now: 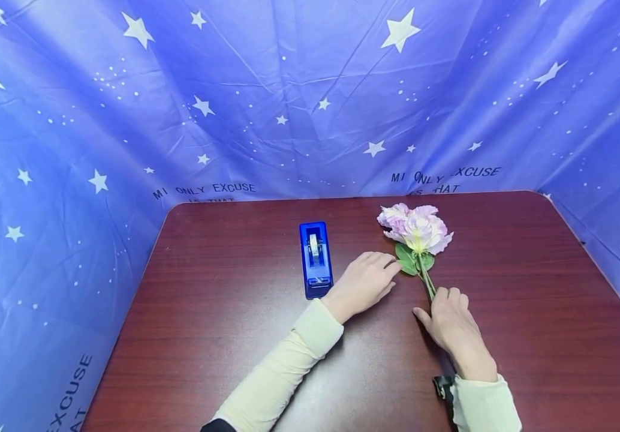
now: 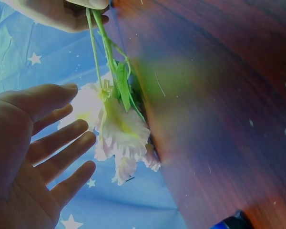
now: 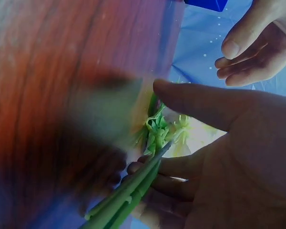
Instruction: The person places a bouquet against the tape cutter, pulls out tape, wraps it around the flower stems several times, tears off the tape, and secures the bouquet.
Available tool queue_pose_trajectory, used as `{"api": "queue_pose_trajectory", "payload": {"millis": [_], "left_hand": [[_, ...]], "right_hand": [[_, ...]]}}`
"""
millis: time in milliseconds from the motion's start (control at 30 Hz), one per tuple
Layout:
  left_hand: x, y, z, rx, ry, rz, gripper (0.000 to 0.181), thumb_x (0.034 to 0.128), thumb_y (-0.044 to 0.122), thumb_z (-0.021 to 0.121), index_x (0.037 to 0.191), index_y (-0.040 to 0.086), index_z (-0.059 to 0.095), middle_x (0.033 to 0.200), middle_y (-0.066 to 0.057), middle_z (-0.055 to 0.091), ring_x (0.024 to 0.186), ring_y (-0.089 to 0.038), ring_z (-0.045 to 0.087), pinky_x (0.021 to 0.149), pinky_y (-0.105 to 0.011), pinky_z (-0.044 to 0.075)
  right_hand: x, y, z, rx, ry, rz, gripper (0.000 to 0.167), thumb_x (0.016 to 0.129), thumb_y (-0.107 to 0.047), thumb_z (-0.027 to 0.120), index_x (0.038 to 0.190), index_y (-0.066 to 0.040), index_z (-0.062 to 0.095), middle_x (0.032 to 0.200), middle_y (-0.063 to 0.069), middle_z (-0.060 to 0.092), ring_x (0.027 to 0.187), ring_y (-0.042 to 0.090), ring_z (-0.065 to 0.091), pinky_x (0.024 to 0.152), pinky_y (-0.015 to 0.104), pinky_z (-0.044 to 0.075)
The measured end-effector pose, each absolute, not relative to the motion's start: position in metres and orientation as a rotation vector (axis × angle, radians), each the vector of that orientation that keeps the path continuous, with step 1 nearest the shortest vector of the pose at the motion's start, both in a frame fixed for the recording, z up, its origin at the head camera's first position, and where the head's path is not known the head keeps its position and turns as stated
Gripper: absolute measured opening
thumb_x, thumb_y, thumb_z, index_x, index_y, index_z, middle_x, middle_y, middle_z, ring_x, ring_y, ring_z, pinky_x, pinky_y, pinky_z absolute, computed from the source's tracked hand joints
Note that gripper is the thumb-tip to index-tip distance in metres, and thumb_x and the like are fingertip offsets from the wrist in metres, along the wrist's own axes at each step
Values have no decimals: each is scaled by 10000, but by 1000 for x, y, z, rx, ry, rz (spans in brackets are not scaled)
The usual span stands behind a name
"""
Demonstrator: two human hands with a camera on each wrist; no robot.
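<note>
A bunch of pale pink flowers [image 1: 418,231] with green leaves and stems lies on the table at the right of the head view. My right hand [image 1: 453,324] is at the stems. In the right wrist view the stems [image 3: 128,191] cross in front of its fingers, and the thumb stands apart from them. To the left of the leaves is my left hand [image 1: 364,282], its fingertips close to a leaf. Spread fingers of that hand [image 2: 43,148] show in the left wrist view, holding nothing. A blue tape dispenser [image 1: 315,259] stands beside the left hand.
The dark red-brown wooden table [image 1: 223,264] has rounded far corners. A blue curtain [image 1: 288,72] with white stars hangs behind it and along both sides. A small black object [image 1: 442,387] is at the right sleeve's cuff.
</note>
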State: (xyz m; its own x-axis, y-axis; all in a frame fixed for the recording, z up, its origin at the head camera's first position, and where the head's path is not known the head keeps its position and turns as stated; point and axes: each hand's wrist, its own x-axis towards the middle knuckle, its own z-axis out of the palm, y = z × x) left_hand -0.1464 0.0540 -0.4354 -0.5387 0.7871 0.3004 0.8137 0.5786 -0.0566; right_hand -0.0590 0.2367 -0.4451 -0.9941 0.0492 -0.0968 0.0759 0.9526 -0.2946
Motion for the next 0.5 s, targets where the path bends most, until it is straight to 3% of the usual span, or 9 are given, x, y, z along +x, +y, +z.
{"api": "queue_pose_trajectory", "payload": {"millis": [500], "left_hand": [[-147, 69, -441, -1344, -2503, -120, 256, 948, 290, 654, 1185, 192, 647, 1218, 38, 648, 1166, -137, 605, 1056, -290, 428]], "right_hand": [[-72, 246, -443, 221, 2865, -498, 348, 953, -150, 596, 949, 149, 417, 942, 339, 440, 937, 510, 427, 805, 596, 439]]}}
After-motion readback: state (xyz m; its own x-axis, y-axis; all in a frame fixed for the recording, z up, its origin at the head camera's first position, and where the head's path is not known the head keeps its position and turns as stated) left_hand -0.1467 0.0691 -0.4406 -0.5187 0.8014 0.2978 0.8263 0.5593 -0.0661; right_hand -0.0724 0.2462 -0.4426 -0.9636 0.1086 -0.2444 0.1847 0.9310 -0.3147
